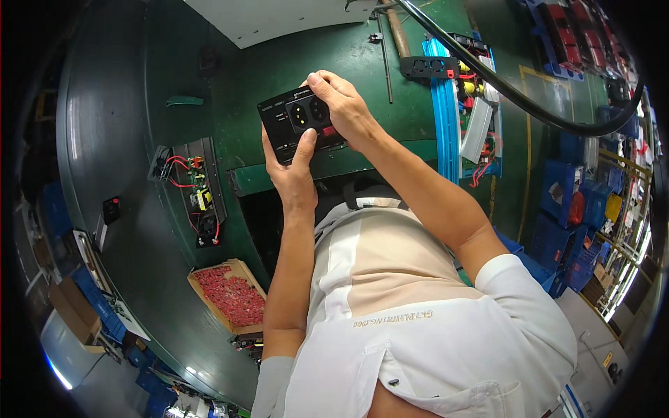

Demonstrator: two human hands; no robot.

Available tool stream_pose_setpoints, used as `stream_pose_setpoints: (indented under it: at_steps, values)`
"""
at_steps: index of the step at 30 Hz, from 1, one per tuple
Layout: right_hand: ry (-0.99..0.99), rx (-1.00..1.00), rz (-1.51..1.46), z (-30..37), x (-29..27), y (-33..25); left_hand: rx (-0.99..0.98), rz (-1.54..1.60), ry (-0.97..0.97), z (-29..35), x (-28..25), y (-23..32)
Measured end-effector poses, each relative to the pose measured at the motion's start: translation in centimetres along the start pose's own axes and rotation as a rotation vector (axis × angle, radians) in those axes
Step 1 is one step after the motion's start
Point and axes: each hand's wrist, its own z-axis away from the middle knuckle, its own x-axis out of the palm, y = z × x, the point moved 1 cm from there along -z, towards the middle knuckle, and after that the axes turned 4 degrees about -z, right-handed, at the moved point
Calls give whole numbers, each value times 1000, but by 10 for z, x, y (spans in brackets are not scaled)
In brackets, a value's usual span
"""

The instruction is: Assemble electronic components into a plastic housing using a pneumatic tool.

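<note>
Between both hands I hold a black panel with power outlets, tilted above the green bench. My left hand grips its lower left side, the thumb lying on the face beside the outlets. My right hand is wrapped round the upper right corner, its fingers partly hidden. A red part shows on the panel near the right palm. To the left lies an opened device with a circuit board, red wires and a small fan. At the right stands a blue metal housing with electronic parts and a black end plate.
An open cardboard box of small red parts sits at the lower left of the bench. A thick black cable arches across the upper right. A pale panel juts in at the top. Blue bins stand at the far right.
</note>
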Motion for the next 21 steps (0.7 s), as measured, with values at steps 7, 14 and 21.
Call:
stream_pose_setpoints:
  at_steps: [7,14,21]
  values:
    - [25,-47,86,1,-3,2,28,-21,-13,4,0,0]
    - [-24,1,27,-2,-4,1,49,-12,-5,1,3,-1]
    - [-58,35,6,-5,-6,-1,53,8,-5,-1,4,-2]
